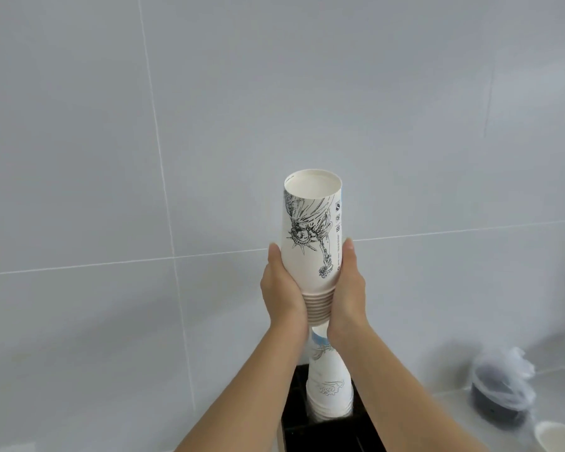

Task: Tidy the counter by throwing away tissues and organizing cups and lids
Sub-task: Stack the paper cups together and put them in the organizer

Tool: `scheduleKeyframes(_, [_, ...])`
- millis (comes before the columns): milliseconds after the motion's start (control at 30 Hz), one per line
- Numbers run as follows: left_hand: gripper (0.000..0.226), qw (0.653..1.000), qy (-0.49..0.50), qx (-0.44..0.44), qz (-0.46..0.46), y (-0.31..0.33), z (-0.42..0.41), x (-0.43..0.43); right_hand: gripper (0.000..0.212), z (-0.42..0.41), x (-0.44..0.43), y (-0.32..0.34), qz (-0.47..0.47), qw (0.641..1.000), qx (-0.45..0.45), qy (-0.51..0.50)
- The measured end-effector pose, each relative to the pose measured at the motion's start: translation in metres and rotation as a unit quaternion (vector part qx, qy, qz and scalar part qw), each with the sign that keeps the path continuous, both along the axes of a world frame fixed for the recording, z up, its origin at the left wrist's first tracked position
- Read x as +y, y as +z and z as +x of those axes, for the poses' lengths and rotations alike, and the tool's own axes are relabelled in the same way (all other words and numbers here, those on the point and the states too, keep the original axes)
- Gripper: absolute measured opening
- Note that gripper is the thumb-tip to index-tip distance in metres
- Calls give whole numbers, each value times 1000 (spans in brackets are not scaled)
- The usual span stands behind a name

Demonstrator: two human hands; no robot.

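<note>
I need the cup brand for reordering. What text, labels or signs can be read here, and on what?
Upside-down paper cup stack, held by left hand and right hand: small square symbols and a line of fine print by the seam, too small to read.
Lower cups in the black holder: blurred drawing, no legible words.
</note>
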State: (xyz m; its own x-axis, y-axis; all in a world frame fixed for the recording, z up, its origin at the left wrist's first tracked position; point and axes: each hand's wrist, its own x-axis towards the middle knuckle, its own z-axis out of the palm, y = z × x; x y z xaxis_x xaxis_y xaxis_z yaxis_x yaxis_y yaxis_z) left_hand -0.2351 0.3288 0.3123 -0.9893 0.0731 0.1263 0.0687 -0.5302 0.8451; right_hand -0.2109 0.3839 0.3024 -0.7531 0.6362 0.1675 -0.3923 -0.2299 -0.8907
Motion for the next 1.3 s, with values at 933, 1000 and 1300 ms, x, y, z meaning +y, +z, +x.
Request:
scheduleKeyframes(933, [26,956,68,-146,-245,-178,-59,73,49,-51,71,-181,3,965,-261,-37])
scheduleKeyframes(1000, [28,956,65,-159,-239,-182,-61,72,49,-46,74,-180,18,966,-255,-25])
scheduleKeyframes(1300, [45,959,-10,-111,-262,-152,-53,38,47,-16,89,-147,145,952,-267,-15])
